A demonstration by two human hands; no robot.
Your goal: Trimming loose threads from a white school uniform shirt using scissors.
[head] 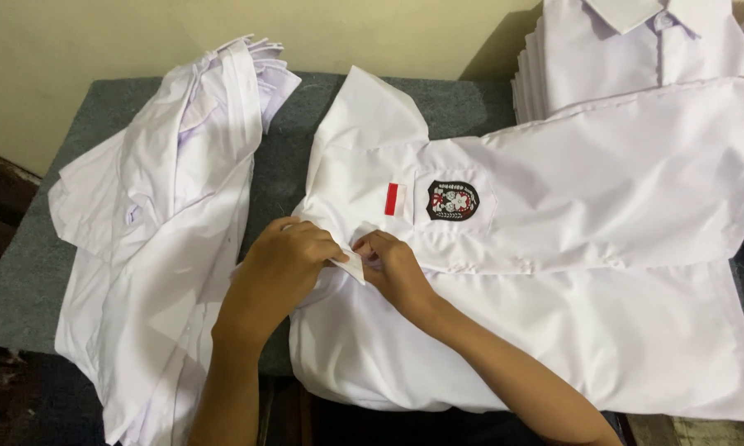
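Observation:
A white shirt [603, 190] lies spread across a grey table [298, 157], with a dark round badge [452, 201] and a small red-and-white patch [392, 199] on its chest pocket. My left hand [285, 264] and my right hand [393, 268] meet at the shirt's collar end, near its front opening. Both pinch white cloth there; a collar tip [351, 266] sticks out between them. My forearms come in from the bottom edge.
A heap of white shirts [165, 206] lies on the left side of the table. A neat stack of folded white shirts [636, 58] stands at the back right against a pale wall. The table's near edge runs along the bottom left.

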